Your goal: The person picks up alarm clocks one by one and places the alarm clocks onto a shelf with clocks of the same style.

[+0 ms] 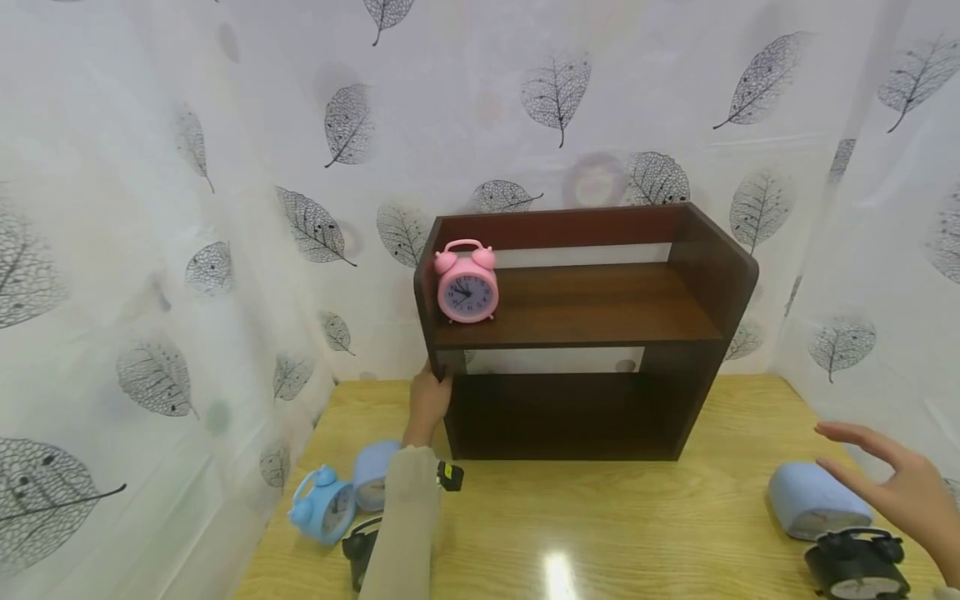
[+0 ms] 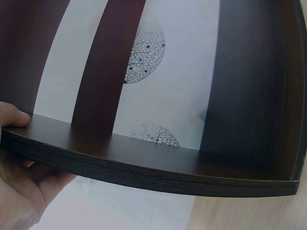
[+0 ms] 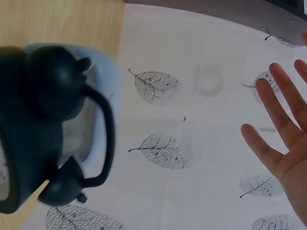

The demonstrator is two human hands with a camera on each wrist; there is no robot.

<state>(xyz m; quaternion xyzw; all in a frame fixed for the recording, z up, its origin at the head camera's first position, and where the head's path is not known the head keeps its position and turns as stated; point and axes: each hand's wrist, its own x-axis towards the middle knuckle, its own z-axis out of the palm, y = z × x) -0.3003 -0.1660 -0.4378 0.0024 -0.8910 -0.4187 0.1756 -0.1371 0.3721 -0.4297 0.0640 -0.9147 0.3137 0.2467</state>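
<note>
A dark brown two-tier shelf stands on the table. My left hand grips its left side panel; in the left wrist view the thumb lies inside the panel and the other fingers outside. On the upper tier, at the left end, sits a pink twin-bell alarm clock. My right hand is raised at the right, fingers extended and holding nothing. Close to it are a pale blue rounded clock and a black twin-bell alarm clock, the latter large in the right wrist view.
Left of the shelf, a light blue twin-bell alarm clock and another pale blue rounded clock stand on the wooden table. A black object is partly hidden by my left sleeve. Leaf-patterned sheeting encloses the table's back and sides.
</note>
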